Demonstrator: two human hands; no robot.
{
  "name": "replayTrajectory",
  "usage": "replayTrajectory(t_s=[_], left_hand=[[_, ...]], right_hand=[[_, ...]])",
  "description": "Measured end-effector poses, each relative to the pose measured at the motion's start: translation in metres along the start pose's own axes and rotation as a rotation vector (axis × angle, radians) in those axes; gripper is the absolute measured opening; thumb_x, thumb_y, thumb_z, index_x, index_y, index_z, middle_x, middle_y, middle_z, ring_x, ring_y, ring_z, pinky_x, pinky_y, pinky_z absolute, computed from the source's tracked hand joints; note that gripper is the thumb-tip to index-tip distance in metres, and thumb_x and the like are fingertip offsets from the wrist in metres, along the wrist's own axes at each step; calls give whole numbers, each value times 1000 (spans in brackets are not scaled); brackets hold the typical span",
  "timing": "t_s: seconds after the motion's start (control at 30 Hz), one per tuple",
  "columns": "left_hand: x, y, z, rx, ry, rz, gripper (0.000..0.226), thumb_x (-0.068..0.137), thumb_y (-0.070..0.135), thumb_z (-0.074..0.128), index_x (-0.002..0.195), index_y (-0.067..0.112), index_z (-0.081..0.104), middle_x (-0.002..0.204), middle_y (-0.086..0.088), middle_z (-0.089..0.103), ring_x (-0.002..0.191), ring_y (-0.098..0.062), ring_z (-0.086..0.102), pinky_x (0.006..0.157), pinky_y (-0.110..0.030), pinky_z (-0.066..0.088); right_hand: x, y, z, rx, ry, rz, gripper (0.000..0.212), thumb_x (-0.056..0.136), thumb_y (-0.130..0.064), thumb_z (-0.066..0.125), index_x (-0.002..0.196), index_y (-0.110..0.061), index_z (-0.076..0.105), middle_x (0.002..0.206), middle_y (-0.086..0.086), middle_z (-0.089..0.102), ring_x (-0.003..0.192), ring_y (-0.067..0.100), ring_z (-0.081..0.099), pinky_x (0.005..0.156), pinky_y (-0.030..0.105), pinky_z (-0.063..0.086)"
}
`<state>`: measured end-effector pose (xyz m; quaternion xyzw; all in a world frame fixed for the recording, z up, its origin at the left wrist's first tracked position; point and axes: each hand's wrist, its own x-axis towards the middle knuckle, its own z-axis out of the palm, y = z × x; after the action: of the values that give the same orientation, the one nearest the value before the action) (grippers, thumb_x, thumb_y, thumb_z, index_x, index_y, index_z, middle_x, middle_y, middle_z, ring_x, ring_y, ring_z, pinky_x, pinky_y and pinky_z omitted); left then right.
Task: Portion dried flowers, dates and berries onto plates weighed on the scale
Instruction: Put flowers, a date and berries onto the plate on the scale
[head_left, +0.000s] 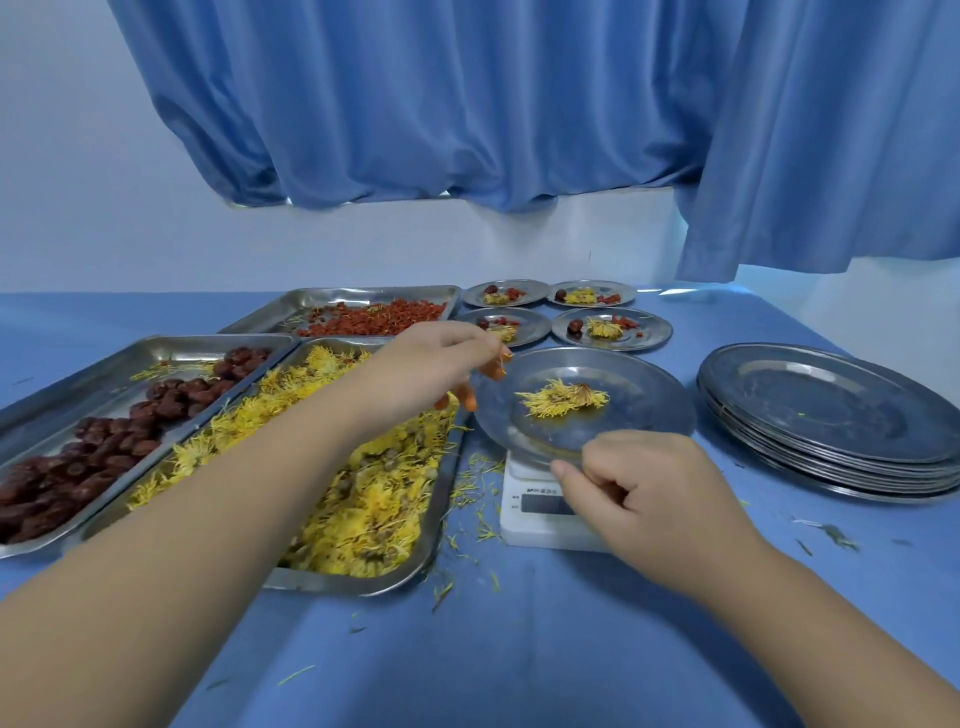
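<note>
A steel plate (639, 384) sits on the white scale (524, 525) with one yellow dried flower (563, 399) on it. My left hand (441, 358) hovers beside the plate's left rim, over the far end of the flower tray (363, 488). Its fingers are curled and blurred, with orange-red at the tips; I cannot tell whether they hold berries. My right hand (649, 493) is curled over the scale's front, against the plate's near rim, and nothing shows in it. The date tray (104, 431) lies at the left and the berry tray (374, 314) behind.
Several filled small plates (610, 330) stand behind the scale. A stack of bare steel plates (831, 415) is at the right. Loose petals litter the blue tablecloth (519, 649). A blue curtain hangs over the wall behind the table.
</note>
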<state>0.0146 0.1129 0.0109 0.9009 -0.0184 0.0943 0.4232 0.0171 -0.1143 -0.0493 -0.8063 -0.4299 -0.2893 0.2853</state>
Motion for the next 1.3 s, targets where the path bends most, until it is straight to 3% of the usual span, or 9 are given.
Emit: replayTrajectory(t_s=[0.13, 0.3, 0.4, 0.5, 0.63, 0.8, 0.9, 1.1, 1.3], left_hand=[[-30, -23, -40, 120, 68, -41, 18, 94, 45, 52, 97, 40, 69, 97, 23, 70, 73, 0, 68, 73, -31, 49], [-54, -49, -107, 52, 225, -188, 20, 97, 39, 53, 100, 28, 69, 76, 16, 71, 77, -8, 70, 72, -28, 54], [-59, -68, -148, 57, 326, -255, 26, 94, 41, 56, 97, 20, 70, 91, -1, 73, 76, -14, 66, 73, -32, 52], [-65, -95, -182, 188, 364, -330, 28, 94, 41, 54, 96, 18, 69, 102, -7, 71, 89, -25, 68, 84, -43, 51], [-76, -137, -203, 392, 323, -486, 31, 98, 38, 49, 107, 14, 68, 117, -17, 66, 105, -38, 62, 95, -50, 47], [-81, -176, -196, 718, 30, -584, 40, 93, 6, 51, 130, 15, 61, 137, -7, 57, 124, -25, 51, 108, -36, 33], [-83, -188, -196, 837, -15, -588, 47, 88, 2, 47, 127, 22, 63, 134, -3, 60, 123, -24, 53, 109, -39, 37], [-84, -191, -189, 817, 20, -557, 47, 84, -6, 45, 116, 20, 67, 122, -4, 67, 111, -23, 59, 98, -35, 46], [-83, -181, -194, 724, 217, -439, 31, 87, 14, 63, 116, 24, 68, 110, 2, 65, 95, -14, 55, 86, -27, 41]], right_hand=[[10, -18, 9, 114, 77, 6, 44, 88, -36, 49, 52, -19, 29, 48, -8, 25, 46, 10, 28, 44, 29, 28], [42, -51, 43, 168, -21, 73, 43, 92, -41, 45, 54, -23, 37, 51, -6, 38, 52, 10, 41, 51, 36, 39], [43, -60, 62, 89, -92, 78, 29, 94, -39, 45, 76, -25, 62, 72, -10, 55, 72, 9, 52, 64, 35, 46], [34, -60, 68, -10, -168, 29, 31, 94, -42, 42, 93, -25, 67, 84, -11, 59, 84, 10, 53, 70, 31, 47], [31, -57, 68, -1, -205, 20, 31, 94, -42, 44, 90, -24, 69, 81, -11, 57, 83, 10, 52, 71, 31, 47], [34, -55, 69, 11, -196, 4, 26, 93, -38, 49, 83, -23, 68, 76, -10, 55, 77, 10, 50, 66, 34, 48], [34, -54, 70, 14, -187, 10, 26, 93, -36, 50, 82, -21, 69, 76, -9, 56, 77, 11, 51, 65, 35, 49], [34, -53, 72, 11, -168, 20, 26, 92, -33, 52, 76, -19, 67, 73, -8, 54, 75, 12, 50, 61, 36, 48], [33, -50, 69, 27, -113, 13, 31, 93, -33, 50, 69, -19, 64, 67, -7, 51, 69, 12, 49, 57, 35, 47]])
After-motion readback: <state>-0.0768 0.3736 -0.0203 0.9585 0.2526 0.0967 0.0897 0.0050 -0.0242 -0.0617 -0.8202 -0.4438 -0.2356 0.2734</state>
